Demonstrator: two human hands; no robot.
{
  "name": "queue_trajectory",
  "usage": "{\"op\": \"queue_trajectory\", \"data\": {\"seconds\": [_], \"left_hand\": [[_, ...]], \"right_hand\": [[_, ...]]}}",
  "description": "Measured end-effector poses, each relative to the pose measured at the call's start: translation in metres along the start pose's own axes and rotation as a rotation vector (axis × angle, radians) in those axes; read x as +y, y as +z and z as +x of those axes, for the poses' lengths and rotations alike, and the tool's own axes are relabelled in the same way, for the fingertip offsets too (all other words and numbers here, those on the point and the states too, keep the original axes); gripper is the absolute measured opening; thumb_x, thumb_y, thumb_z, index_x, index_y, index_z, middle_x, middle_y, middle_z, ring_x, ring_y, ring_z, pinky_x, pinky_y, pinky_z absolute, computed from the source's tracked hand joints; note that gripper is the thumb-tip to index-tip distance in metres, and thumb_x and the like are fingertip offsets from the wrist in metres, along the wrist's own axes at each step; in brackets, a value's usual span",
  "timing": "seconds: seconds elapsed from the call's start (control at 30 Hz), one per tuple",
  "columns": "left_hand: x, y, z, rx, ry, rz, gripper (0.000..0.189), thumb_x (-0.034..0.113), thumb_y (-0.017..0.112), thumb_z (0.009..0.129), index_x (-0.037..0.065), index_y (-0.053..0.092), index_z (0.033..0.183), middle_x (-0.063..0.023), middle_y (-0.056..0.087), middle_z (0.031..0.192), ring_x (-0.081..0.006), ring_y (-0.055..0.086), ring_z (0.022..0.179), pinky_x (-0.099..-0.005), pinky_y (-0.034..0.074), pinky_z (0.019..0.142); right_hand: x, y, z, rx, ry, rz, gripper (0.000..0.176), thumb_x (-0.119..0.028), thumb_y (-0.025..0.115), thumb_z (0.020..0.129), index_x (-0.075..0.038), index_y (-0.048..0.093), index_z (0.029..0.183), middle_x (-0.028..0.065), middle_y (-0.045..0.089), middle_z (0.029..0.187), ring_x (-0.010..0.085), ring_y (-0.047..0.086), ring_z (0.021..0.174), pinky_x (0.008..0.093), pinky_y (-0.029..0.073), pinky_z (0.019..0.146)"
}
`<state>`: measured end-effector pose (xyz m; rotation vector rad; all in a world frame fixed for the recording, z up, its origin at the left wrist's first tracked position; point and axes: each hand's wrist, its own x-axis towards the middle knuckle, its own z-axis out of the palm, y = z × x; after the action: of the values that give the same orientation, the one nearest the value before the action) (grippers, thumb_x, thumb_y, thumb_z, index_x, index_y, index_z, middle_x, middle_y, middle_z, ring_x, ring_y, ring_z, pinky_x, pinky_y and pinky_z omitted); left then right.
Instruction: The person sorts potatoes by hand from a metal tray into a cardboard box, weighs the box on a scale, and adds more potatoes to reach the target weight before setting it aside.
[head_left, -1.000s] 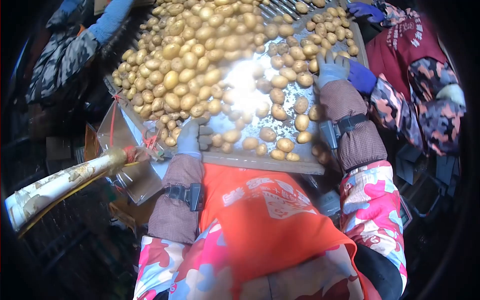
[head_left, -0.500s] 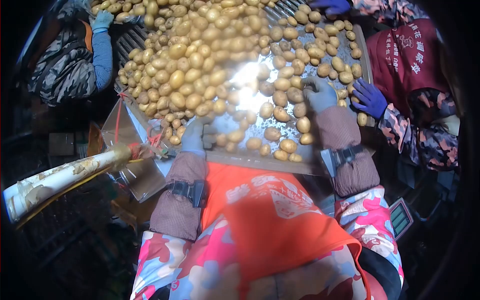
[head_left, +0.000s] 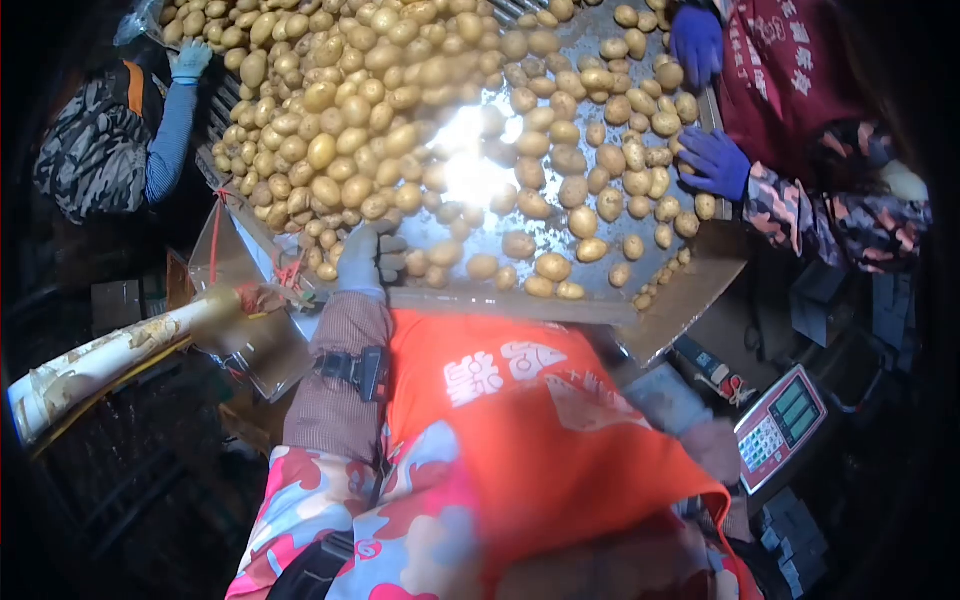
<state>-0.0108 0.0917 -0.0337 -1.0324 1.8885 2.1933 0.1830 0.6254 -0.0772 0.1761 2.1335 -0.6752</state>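
Note:
My left hand [head_left: 369, 260], in a grey glove, rests at the near edge of the sorting table [head_left: 480, 300]. Its fingers are somewhat apart with nothing between them, beside a few small potatoes [head_left: 437, 254]. My right hand [head_left: 665, 395] is low at my right side, off the table, blurred, and its fingers cannot be made out. A big heap of potatoes [head_left: 340, 110] covers the table's left and middle, with looser potatoes [head_left: 583, 222] on the right.
A co-worker's purple-gloved hands [head_left: 697, 45] [head_left: 715, 163] are at the right edge, another's light blue glove [head_left: 190, 62] at the upper left. Cardboard flaps [head_left: 690, 290] hang at the near corners. A white pole [head_left: 120, 350] juts in from the left; a scale [head_left: 782, 428] stands lower right.
My right hand has left the potatoes and dropped to my right side. The view has shifted, showing the right cardboard flap and more of the scale. The co-worker's upper purple glove has moved down.

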Motion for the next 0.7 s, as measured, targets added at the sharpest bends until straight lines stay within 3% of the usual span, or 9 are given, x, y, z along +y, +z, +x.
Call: {"op": "queue_trajectory", "data": {"seconds": [0.07, 0.13, 0.17, 0.2, 0.33, 0.47, 0.57, 0.63, 0.7], "left_hand": [[0.0, 0.001, 0.009, -0.022, -0.027, -0.016, 0.033, 0.024, 0.053, 0.095, 0.002, 0.062, 0.118, -0.0074, 0.063, 0.076, -0.0108, 0.048, 0.049, -0.023, 0.031, 0.038], [0.001, -0.007, 0.013, -0.052, -0.13, -0.007, 0.033, 0.025, 0.054, 0.094, 0.003, 0.063, 0.118, -0.0081, 0.064, 0.077, -0.0111, 0.049, 0.05, -0.0232, 0.032, 0.038], [-0.005, -0.008, 0.001, -0.093, 0.011, -0.026, 0.042, 0.03, 0.051, 0.098, 0.0, 0.059, 0.127, -0.0104, 0.068, 0.088, -0.0108, 0.055, 0.058, -0.0222, 0.041, 0.046], [-0.004, -0.001, -0.013, -0.063, 0.031, -0.035, 0.043, 0.031, 0.051, 0.098, 0.0, 0.059, 0.128, -0.0106, 0.068, 0.088, -0.0106, 0.055, 0.058, -0.022, 0.042, 0.047], [-0.007, 0.002, -0.049, -0.259, 0.027, 0.055, 0.044, 0.037, 0.052, 0.099, 0.004, 0.059, 0.127, -0.013, 0.07, 0.098, -0.019, 0.063, 0.07, -0.0291, 0.05, 0.055], [-0.063, -0.006, -0.025, -0.369, -0.445, -0.146, 0.044, 0.037, 0.049, 0.102, 0.01, 0.053, 0.137, -0.0145, 0.069, 0.117, -0.0235, 0.068, 0.09, -0.0324, 0.052, 0.068], [-0.099, -0.005, -0.01, -0.461, -0.489, -0.198, 0.047, 0.038, 0.049, 0.103, 0.014, 0.049, 0.143, -0.0119, 0.067, 0.125, -0.0233, 0.067, 0.095, -0.0336, 0.052, 0.075], [-0.135, -0.009, 0.01, -0.659, 0.382, 0.007, 0.048, 0.038, 0.054, 0.101, 0.014, 0.049, 0.143, -0.0124, 0.067, 0.125, -0.0219, 0.067, 0.095, -0.0338, 0.053, 0.075], [-0.129, -0.006, -0.01, -0.626, 0.835, 0.127, 0.047, 0.036, 0.059, 0.099, 0.013, 0.053, 0.139, -0.0122, 0.068, 0.122, -0.0204, 0.067, 0.095, -0.0329, 0.054, 0.076]], "right_hand": [[-0.075, -0.028, 0.039, 0.561, -0.449, 0.251, 0.03, -0.011, 0.06, 0.095, -0.003, 0.066, 0.123, 0.0152, 0.069, 0.114, 0.0291, 0.065, 0.111, 0.0367, 0.049, 0.099], [-0.158, -0.081, 0.094, 0.748, -0.687, 0.229, 0.033, -0.012, 0.063, 0.096, -0.002, 0.064, 0.128, 0.0161, 0.067, 0.12, 0.0292, 0.064, 0.112, 0.0361, 0.048, 0.1], [-0.2, -0.102, 0.126, 0.883, -0.774, 0.201, 0.029, -0.012, 0.064, 0.094, -0.002, 0.067, 0.121, 0.0229, 0.068, 0.118, 0.037, 0.062, 0.117, 0.042, 0.049, 0.099], [-0.235, -0.123, 0.147, 0.901, -0.835, 0.103, 0.039, -0.018, 0.06, 0.097, -0.007, 0.06, 0.134, 0.019, 0.063, 0.129, 0.0328, 0.06, 0.121, 0.0385, 0.046, 0.105], [-0.31, -0.141, 0.19, 1.066, -0.632, -0.594, 0.045, -0.03, 0.059, 0.093, -0.015, 0.059, 0.136, 0.022, 0.061, 0.13, 0.0386, 0.057, 0.123, 0.0444, 0.046, 0.105], [-0.318, -0.17, 0.239, 0.772, -0.537, -0.113, 0.045, -0.03, 0.069, 0.088, -0.011, 0.063, 0.128, 0.0193, 0.067, 0.117, 0.0353, 0.066, 0.106, 0.0424, 0.053, 0.093], [-0.304, -0.167, 0.233, 0.726, -0.691, 0.039, 0.043, -0.027, 0.073, 0.088, -0.006, 0.064, 0.124, 0.0129, 0.07, 0.11, 0.0261, 0.068, 0.097, 0.0378, 0.055, 0.085], [-0.309, -0.143, 0.215, 0.65, -0.772, 0.174, 0.04, -0.026, 0.07, 0.093, -0.003, 0.064, 0.125, 0.0107, 0.07, 0.111, 0.0213, 0.067, 0.098, 0.0357, 0.055, 0.085], [-0.339, -0.072, 0.141, 0.393, -0.858, 0.237, 0.041, -0.028, 0.067, 0.096, -0.004, 0.062, 0.128, 0.0147, 0.067, 0.118, 0.0266, 0.064, 0.106, 0.0392, 0.052, 0.093]]}}
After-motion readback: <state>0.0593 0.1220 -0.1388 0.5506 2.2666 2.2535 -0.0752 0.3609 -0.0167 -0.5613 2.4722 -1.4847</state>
